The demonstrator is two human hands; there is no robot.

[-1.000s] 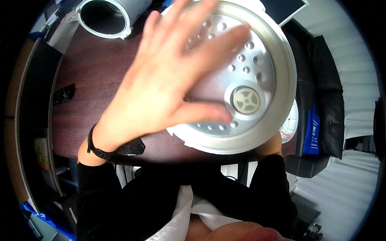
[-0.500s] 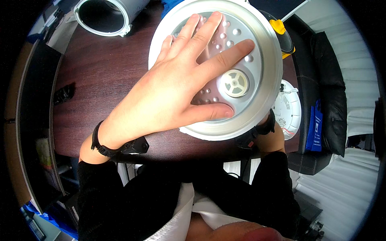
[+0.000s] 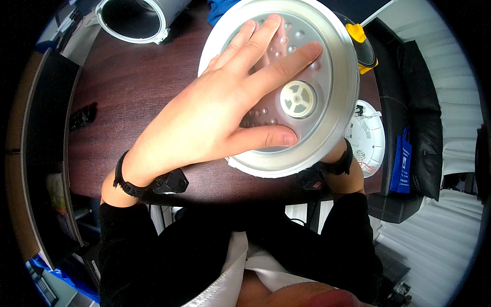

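Observation:
A round rice cooker lid (image 3: 341, 92), white at the rim with a dimpled metal inner plate, is held tilted above the table. A cream vent cap (image 3: 297, 99) with spokes sits in the plate. My left hand (image 3: 230, 102) lies on the metal with its fingers and thumb spread, the thumb below the vent cap. Behind the lid's lower right edge is my right hand (image 3: 335, 152); only a bit of it near the wrist shows, and its fingers are hidden.
A white cylindrical housing (image 3: 164, 23) lies on its side on the dark wood table (image 3: 123, 102), far left. A white round base (image 3: 376, 138) with wires rests at right, below a yellow-and-black container (image 3: 364, 53). Black shelving (image 3: 48, 128) stands left; a black sofa (image 3: 417, 97) stands right.
The lid has tilted a little more and its left edge has shifted right. My left hand stays spread on it, moving slightly with the plate.

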